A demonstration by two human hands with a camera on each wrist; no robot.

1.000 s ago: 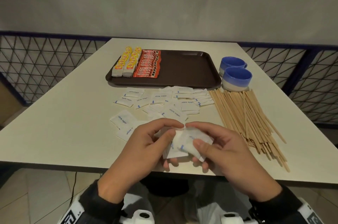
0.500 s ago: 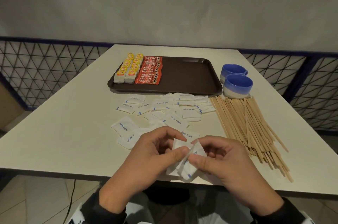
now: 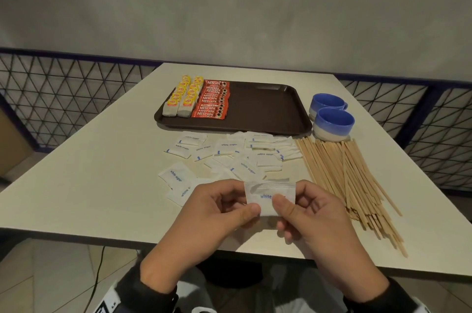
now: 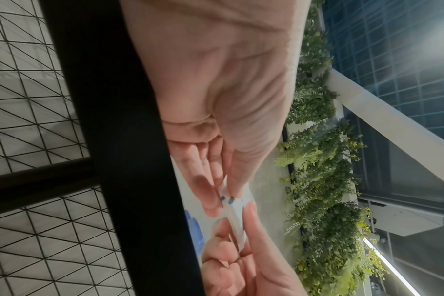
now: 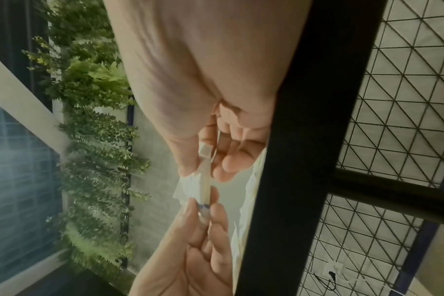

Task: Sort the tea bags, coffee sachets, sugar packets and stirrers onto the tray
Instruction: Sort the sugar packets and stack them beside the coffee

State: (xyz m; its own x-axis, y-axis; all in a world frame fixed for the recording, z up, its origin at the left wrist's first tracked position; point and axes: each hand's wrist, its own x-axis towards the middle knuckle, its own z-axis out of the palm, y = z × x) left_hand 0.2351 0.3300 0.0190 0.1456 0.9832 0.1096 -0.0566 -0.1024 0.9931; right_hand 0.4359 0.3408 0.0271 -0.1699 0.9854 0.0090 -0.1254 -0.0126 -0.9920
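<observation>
Both hands hold a small stack of white sugar packets [image 3: 268, 195] upright above the table's near edge. My left hand [image 3: 245, 206] pinches its left side, my right hand [image 3: 283, 204] its right side. The wrist views show the stack edge-on [image 4: 237, 208] [image 5: 205, 188] between thumbs and fingers. More sugar packets [image 3: 229, 152] lie scattered in front of the brown tray [image 3: 268, 108]. On the tray's left part sit rows of yellow tea bags [image 3: 182, 99] and red coffee sachets [image 3: 213, 99]. Wooden stirrers [image 3: 344, 174] lie in a heap at the right.
Two blue and white cups [image 3: 332, 122] stand right of the tray, just behind the stirrers. A black wire-mesh railing [image 3: 63, 98] runs round the table's far sides. The table's near edge [image 3: 76, 233] lies under my wrists.
The packets in my hands went from a loose, crumpled bunch to a squared upright stack facing me. Both hands rose slightly, and the camera tilted up.
</observation>
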